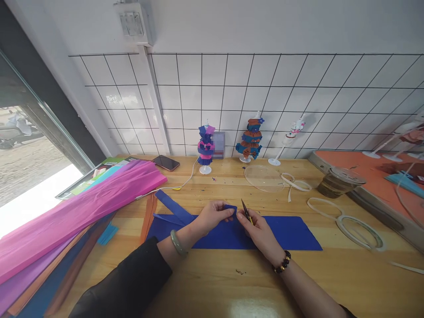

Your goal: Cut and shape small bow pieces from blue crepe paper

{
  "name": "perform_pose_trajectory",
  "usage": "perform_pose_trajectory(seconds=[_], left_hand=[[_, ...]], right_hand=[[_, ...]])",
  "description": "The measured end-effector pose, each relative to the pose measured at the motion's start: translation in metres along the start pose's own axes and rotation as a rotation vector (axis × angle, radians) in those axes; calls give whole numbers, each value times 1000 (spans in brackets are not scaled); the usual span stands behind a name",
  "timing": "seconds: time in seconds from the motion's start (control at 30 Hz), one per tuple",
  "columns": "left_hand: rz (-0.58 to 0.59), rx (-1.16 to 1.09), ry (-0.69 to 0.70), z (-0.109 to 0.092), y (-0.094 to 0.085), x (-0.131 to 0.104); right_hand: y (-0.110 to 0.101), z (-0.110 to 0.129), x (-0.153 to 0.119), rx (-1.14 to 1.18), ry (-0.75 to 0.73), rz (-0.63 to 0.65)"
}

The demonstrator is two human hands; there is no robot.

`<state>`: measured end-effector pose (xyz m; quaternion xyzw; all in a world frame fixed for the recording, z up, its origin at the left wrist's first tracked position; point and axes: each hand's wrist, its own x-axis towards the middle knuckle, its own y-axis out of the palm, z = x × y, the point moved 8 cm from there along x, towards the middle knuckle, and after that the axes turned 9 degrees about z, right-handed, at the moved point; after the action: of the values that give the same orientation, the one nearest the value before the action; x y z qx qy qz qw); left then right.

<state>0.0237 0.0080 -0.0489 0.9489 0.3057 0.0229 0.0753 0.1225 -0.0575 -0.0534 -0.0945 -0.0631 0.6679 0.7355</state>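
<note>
My left hand (216, 216) pinches a small folded piece of dark blue crepe paper (231, 207) between thumb and fingers. Close beside it, my right hand (255, 227) is closed round small scissors (246, 211) with dark pointed blades and a bit of yellow; the blades point up and away. The right fingertips are near the edge of the blue piece, and whether they touch it I cannot tell. Under both hands lies a wide sheet of blue crepe paper (291, 232). A narrow blue strip (174, 206) rests across its left end.
Pink crepe paper (126, 187) and other coloured sheets are piled at left. A phone (166, 163) lies behind. Small dressed stands (205, 150) line the wall. At right are a lidded cup (341, 182), a tape roll (378, 242) and an orange-topped board (351, 161).
</note>
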Motion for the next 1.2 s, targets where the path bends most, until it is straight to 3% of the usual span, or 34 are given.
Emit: perform_pose_trajectory(seconds=[0.23,0.8,1.2], left_hand=[[-16,-25,5,2,-2,0],[-41,-74,11,2,-4,-1],[-81,-309,8,8,-10,-1]], right_hand=[[5,-3,0,155,3,53],[4,3,-2,104,-5,62],[7,-7,0,210,32,89]])
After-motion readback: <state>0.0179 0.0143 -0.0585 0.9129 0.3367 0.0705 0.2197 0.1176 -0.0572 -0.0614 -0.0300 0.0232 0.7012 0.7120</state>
